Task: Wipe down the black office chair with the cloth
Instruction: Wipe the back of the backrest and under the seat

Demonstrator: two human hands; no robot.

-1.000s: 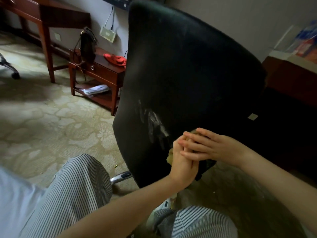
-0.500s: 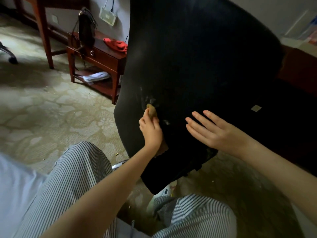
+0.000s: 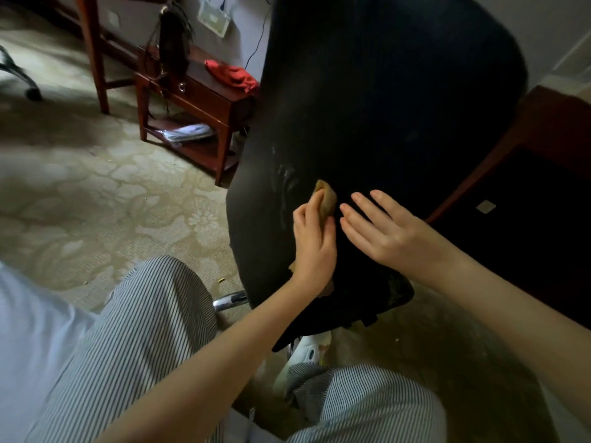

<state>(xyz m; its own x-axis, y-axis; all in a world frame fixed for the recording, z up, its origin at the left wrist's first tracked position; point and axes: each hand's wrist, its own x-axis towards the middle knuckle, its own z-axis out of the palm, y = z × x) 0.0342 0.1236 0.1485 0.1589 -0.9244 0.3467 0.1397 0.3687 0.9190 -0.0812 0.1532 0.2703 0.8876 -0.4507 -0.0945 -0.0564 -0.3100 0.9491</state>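
Note:
The black office chair (image 3: 383,107) fills the middle of the view, its backrest turned toward me. Pale smear marks show on its lower left part. My left hand (image 3: 313,241) presses a tan cloth (image 3: 327,199) against the backrest just right of those marks; a corner of the cloth sticks up above my fingers. My right hand (image 3: 380,231) lies flat on the backrest right beside it, fingers straight and spread.
A low dark-red side table (image 3: 198,100) with a red rag (image 3: 232,75) and a dark bag (image 3: 174,36) stands left of the chair. A chrome chair leg (image 3: 230,300) pokes out below. My striped trouser knees are in front. Patterned carpet stretches left; dark wooden furniture (image 3: 527,129) stands right.
My two hands were clasped together low on the backrest; they separated. The left hand with the cloth slid up beside the smears, and the right hand laid flat next to it.

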